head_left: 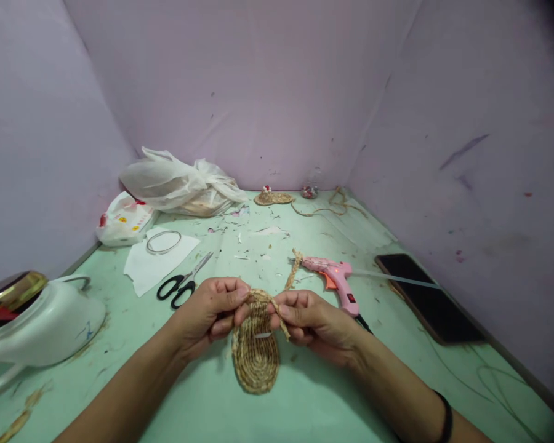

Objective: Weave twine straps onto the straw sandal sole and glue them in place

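A small oval mat of woven straw braid point(255, 357) hangs upright between my hands just above the green table point(314, 394). My left hand point(210, 311) pinches its upper left edge with closed fingers. My right hand point(311, 323) is closed on the loose braid end point(294, 268) at the mat's top right; that braid trails away toward the back. A pink glue gun point(336, 280) lies just behind my right hand, its nozzle pointing left.
Black-handled scissors point(181, 285) lie behind my left hand, near white paper with a metal ring point(163, 242). A dark phone point(427, 296) rests at the right wall. Plastic bags point(180, 184), another straw piece point(273, 197), twine and a white container point(37, 320) stand around.
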The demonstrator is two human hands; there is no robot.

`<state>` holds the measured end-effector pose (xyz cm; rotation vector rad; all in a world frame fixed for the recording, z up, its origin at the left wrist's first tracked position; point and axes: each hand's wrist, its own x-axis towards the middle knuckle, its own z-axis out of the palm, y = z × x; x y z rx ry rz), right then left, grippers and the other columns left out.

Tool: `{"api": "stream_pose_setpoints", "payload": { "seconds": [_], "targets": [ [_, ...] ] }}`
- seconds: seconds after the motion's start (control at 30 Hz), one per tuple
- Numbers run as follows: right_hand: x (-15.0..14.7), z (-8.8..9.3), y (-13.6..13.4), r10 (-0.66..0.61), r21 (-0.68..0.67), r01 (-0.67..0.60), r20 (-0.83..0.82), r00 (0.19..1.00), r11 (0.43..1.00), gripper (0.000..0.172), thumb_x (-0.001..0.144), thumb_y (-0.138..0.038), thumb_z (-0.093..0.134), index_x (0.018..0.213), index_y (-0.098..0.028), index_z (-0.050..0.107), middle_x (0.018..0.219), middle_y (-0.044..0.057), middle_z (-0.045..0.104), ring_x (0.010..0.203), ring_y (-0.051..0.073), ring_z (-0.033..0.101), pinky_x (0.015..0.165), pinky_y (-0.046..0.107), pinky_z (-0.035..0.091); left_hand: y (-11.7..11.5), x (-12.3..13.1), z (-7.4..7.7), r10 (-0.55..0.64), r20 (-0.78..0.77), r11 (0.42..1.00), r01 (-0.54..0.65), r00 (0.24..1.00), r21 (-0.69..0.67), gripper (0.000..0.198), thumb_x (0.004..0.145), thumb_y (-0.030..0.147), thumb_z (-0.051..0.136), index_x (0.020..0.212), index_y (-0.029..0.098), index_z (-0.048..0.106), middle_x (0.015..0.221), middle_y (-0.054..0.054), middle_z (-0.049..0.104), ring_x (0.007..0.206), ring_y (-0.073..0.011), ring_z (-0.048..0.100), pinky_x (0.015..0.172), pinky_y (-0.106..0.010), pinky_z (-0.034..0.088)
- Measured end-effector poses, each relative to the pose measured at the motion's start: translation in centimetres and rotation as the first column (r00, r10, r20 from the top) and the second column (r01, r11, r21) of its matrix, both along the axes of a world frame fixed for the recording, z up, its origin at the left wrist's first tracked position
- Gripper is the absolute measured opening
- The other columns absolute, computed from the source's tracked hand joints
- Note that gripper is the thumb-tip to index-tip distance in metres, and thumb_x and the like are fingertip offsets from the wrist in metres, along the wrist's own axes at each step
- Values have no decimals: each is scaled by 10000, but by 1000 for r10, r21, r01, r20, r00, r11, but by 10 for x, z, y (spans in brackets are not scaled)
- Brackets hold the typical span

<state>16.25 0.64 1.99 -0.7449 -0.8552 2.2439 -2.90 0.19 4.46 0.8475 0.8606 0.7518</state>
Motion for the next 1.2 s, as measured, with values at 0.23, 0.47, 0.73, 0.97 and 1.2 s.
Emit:
{"api": "stream_pose_setpoints", "payload": {
  "seconds": [0.23, 0.47, 0.73, 0.97, 1.2],
  "targets": [
    [3, 5, -2, 10, 52, -13, 48, 999, 999, 215, 644, -265, 745, 769, -101, 683, 654, 22, 647, 393, -5, 393, 372, 149, 168, 0, -3, 0, 2, -20, 1000, -2, 1000, -12, 252, 739, 316, 635, 637, 111, 532, 467, 31, 525, 295, 21, 211, 320, -141, 98],
    [4, 3, -2, 10, 33, -12, 65, 998, 999, 206, 627, -257, 749, 756, -115, 674, 652, 16, 650, 376, -4, 387, 365, 157, 163, 0, 0, 5, 4, -12, 1000, -4, 1000, -22, 260, 764, 315, 603, 617, 114, 529, 453, 30, 522, 290, 19, 213, 320, -142, 105],
    [-1, 5, -7, 24, 46, -28, 85, 996, 999, 212, 638, -271, 735, 754, -111, 658, 655, 5, 641, 380, -3, 372, 375, 162, 198, -5, -2, 8, -16, 4, 999, 16, 1000, -31, 222, 747, 292, 622, 655, 107, 543, 485, 14, 547, 304, 17, 227, 328, -147, 98],
    [-3, 2, -8, -3, 66, -2, 75, 997, 998, 222, 622, -275, 750, 742, -115, 652, 659, 6, 653, 392, 5, 397, 375, 151, 240, -8, -1, 12, -46, 19, 999, 46, 999, -26, 237, 743, 297, 628, 643, 99, 545, 489, 7, 553, 305, 18, 235, 326, -144, 105],
    [-6, 0, -8, -33, 64, 34, -15, 999, 997, 173, 671, -242, 717, 758, -107, 652, 690, 17, 651, 389, 4, 420, 366, 133, 303, -5, -2, 9, -7, 85, 997, 14, 996, -79, 160, 724, 239, 639, 694, 85, 605, 508, 1, 561, 298, 16, 262, 317, -137, 141]
  ]
}}
